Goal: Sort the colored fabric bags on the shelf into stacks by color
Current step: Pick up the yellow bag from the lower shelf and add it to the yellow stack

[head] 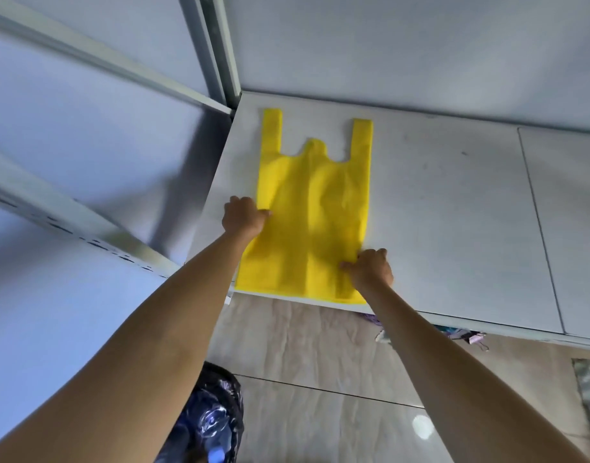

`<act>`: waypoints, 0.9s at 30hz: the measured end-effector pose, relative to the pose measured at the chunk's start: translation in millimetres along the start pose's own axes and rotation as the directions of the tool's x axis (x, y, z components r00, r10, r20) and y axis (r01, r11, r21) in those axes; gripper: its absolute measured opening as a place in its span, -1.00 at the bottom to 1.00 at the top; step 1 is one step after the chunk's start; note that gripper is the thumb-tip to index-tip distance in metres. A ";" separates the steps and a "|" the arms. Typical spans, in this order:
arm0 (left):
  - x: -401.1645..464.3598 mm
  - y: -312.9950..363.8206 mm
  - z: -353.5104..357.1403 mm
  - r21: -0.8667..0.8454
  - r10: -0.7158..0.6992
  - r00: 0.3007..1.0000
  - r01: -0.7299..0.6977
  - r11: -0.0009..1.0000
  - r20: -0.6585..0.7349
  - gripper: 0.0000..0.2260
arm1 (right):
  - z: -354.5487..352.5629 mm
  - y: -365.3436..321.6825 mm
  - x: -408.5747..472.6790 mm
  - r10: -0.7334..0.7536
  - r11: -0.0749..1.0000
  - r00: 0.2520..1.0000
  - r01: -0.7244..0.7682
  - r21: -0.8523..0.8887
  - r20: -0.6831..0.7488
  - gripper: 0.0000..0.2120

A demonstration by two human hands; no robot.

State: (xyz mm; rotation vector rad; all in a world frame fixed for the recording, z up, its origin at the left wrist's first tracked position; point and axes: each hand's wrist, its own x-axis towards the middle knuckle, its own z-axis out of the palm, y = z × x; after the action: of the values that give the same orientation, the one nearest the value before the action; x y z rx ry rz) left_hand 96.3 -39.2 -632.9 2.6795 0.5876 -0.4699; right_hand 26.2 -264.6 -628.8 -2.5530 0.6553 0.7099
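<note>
With left hand [243,217] pinching the left edge and right hand [370,268] pinching the near right corner of the yellow bag [312,208] lying flat near the shelf [454,202] left end, pull taut, square up, smooth creases.

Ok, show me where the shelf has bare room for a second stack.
The shelf is bare right of the yellow bag, across the panel seam to the frame's edge. A narrow strip runs behind the handles. The bag, gripped by left hand and right hand, fills the left end.
</note>
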 end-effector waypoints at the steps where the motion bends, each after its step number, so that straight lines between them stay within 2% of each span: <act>1: -3.2 1.0 -0.4 -0.041 0.009 1.000 -0.008 0.999 0.025 -0.59 | -1.4 0.1 -1.1 -0.004 1.000 0.999 0.003 0.021 0.039 -0.57; 3: -17.0 3.6 -9.7 -0.208 0.002 0.994 0.021 0.978 0.113 -0.78 | -8.3 1.4 -10.9 -0.015 0.988 0.992 -0.005 0.156 0.129 -0.59; 4: -23.4 4.1 -16.3 -0.315 -0.021 0.986 0.074 0.946 0.168 -0.80 | -13.2 2.7 -18.9 -0.006 0.959 0.983 -0.047 0.280 0.186 -0.59; 6: -40.0 1.1 -33.3 -0.510 -0.093 0.961 0.219 0.832 0.261 -0.91 | -27.6 6.9 -42.5 0.004 0.846 0.953 -0.165 0.506 0.304 -0.59; 7: -48.6 -1.6 -42.6 -0.568 -0.132 0.938 0.302 0.765 0.320 -0.84 | -34.0 10.3 -54.4 -0.002 0.797 0.935 -0.213 0.565 0.354 -0.58; 10: -81.9 -5.0 -85.1 -0.606 -0.137 0.820 0.512 0.609 0.555 -0.88 | -70.0 15.8 -102.5 -0.051 0.718 0.877 -0.301 0.627 0.479 -0.46; 13: -124.7 1.9 -134.1 -0.632 -0.066 0.762 0.579 0.515 0.644 -0.89 | -108.6 15.9 -150.1 -0.128 0.683 0.841 -0.309 0.662 0.525 -0.38; 15: -155.8 6.1 -166.3 -0.646 -0.038 0.763 0.571 0.506 0.646 -0.77 | -139.6 14.4 -186.4 -0.176 0.658 0.828 -0.304 0.689 0.533 -0.42; 18: -203.9 7.8 -206.6 -0.648 -0.020 0.779 0.535 0.542 0.626 -0.59 | -182.5 18.9 -237.5 -0.231 0.612 0.819 -0.298 0.732 0.526 -0.67; 21: -256.7 11.5 -249.7 -0.633 -0.030 0.789 0.515 0.578 0.614 -0.58 | -229.5 27.8 -285.8 -0.306 0.592 0.804 -0.259 0.763 0.510 -0.78; 23: -287.0 16.8 -277.5 -0.651 -0.017 0.808 0.486 0.583 0.589 -0.61 | -257.4 33.6 -313.1 -0.330 0.616 0.810 -0.204 0.761 0.484 -0.84; 27: -351.6 30.0 -343.2 -0.668 0.004 0.860 0.394 0.632 0.511 -0.60 | -315.5 40.9 -368.6 -0.362 0.627 0.815 -0.147 0.765 0.453 -0.72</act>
State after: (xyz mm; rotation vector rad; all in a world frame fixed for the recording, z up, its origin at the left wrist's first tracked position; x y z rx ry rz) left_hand -109.4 -42.6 -185.7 1.6088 0.7315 -0.7159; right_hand -159.0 -333.3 -183.8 -1.4333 0.4314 0.8543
